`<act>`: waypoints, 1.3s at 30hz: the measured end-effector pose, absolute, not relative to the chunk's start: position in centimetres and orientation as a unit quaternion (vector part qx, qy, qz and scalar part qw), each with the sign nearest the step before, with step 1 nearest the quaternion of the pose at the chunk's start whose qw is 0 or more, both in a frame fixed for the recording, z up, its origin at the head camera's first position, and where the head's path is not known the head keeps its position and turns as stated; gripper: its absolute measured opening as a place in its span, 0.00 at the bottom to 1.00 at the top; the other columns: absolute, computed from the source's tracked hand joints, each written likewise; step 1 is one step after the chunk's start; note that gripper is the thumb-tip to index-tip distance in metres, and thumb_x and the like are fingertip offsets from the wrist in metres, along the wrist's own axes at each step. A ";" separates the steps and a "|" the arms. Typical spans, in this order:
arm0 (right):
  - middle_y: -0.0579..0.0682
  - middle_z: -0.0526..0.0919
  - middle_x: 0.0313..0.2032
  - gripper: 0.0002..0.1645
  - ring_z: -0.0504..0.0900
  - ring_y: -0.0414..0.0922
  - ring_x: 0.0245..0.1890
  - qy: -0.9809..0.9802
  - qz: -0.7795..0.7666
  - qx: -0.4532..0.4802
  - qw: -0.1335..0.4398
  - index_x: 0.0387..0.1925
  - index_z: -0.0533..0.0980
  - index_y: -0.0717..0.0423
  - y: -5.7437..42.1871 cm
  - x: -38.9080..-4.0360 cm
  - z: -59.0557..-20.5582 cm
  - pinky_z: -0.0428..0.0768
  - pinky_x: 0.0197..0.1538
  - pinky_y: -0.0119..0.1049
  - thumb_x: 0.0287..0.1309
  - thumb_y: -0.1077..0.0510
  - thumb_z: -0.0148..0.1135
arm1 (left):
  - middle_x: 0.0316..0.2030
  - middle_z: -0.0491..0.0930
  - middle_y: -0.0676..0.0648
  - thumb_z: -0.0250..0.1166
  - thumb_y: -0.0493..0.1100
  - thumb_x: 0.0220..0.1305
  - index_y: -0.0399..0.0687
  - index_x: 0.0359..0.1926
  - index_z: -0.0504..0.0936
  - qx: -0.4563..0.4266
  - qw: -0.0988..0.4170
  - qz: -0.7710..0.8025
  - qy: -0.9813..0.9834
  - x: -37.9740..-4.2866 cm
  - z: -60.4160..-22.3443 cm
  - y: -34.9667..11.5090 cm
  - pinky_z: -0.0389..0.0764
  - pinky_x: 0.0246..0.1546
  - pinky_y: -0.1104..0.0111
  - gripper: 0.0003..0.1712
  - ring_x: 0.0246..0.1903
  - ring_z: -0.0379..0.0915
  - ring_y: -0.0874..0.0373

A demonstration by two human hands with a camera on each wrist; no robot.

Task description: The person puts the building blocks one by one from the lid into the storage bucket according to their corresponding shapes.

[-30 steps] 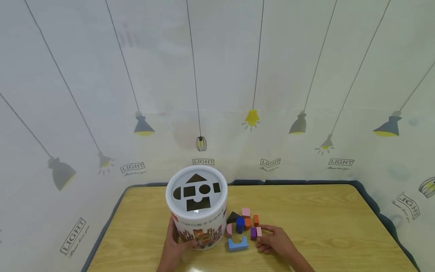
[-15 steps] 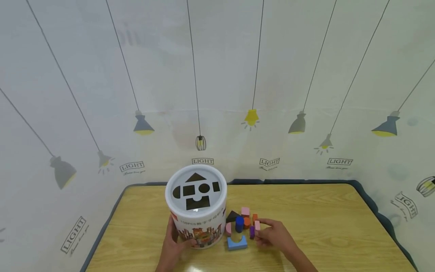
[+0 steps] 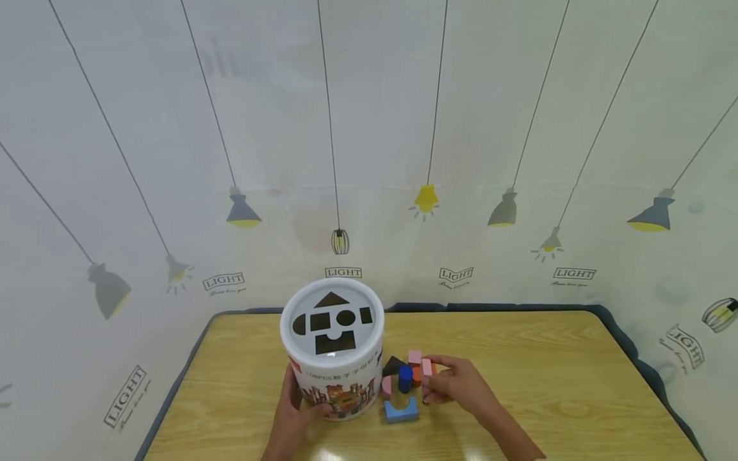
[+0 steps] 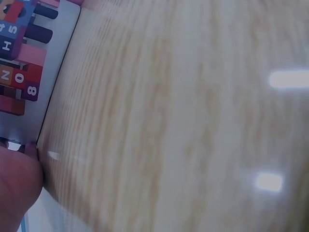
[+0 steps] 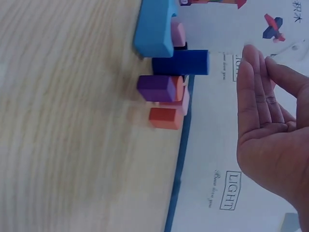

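My left hand point(image 3: 290, 415) holds the side of a white bucket point(image 3: 340, 378) with printed pictures. Its grey lid point(image 3: 352, 294) has several shaped cut-outs. Between the thumb and fingers of my right hand point(image 3: 461, 386) is a small pink rectangular block point(image 3: 426, 367), mostly hidden in the right wrist view. Below and beside that hand sit a light blue arch block point(image 3: 401, 412), a blue cylinder point(image 5: 181, 63), a purple block point(image 5: 155, 88), an orange block point(image 5: 164, 118) and a pink cube point(image 3: 414, 357). A pink half-round block point(image 3: 387, 387) and a dark triangle block point(image 3: 394, 365) lie next to the bucket.
Everything stands on a wood-grain table point(image 3: 548, 371) with a dark edge. Behind it hangs a pale wall cloth point(image 3: 375, 128) printed with lamps. The bucket stands left of the block cluster.
My right hand has raised the pink rectangular block from beside the purple one and carried it left and away from me, over the cluster. The left hand stays on the bucket.
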State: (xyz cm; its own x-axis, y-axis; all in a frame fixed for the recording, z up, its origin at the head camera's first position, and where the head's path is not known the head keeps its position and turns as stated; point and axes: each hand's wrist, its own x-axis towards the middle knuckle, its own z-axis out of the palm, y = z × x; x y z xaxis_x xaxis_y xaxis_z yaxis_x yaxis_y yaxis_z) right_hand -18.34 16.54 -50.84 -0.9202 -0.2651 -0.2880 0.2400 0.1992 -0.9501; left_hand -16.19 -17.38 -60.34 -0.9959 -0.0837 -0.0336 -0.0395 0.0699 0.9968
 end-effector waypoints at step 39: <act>0.56 0.87 0.31 0.37 0.87 0.51 0.30 0.754 -0.629 -0.112 0.155 0.65 0.68 0.64 12.4 -20.6 -42.7 0.89 0.39 0.44 0.59 0.51 0.67 | 0.76 0.49 0.52 0.80 0.44 0.42 0.69 0.76 0.45 0.044 0.014 -0.689 -0.724 -16.5 -60.9 -17.9 0.48 0.76 0.48 0.68 0.74 0.46 0.48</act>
State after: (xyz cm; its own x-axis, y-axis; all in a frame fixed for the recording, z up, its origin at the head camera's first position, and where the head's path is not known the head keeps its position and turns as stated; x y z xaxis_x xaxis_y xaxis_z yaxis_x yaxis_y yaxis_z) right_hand -20.59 12.41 -42.70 -0.9266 -0.3641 -0.0937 0.0269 0.1842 -0.9825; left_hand -16.51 -17.94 -60.90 -0.9958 -0.0821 -0.0401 -0.0442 0.0476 0.9979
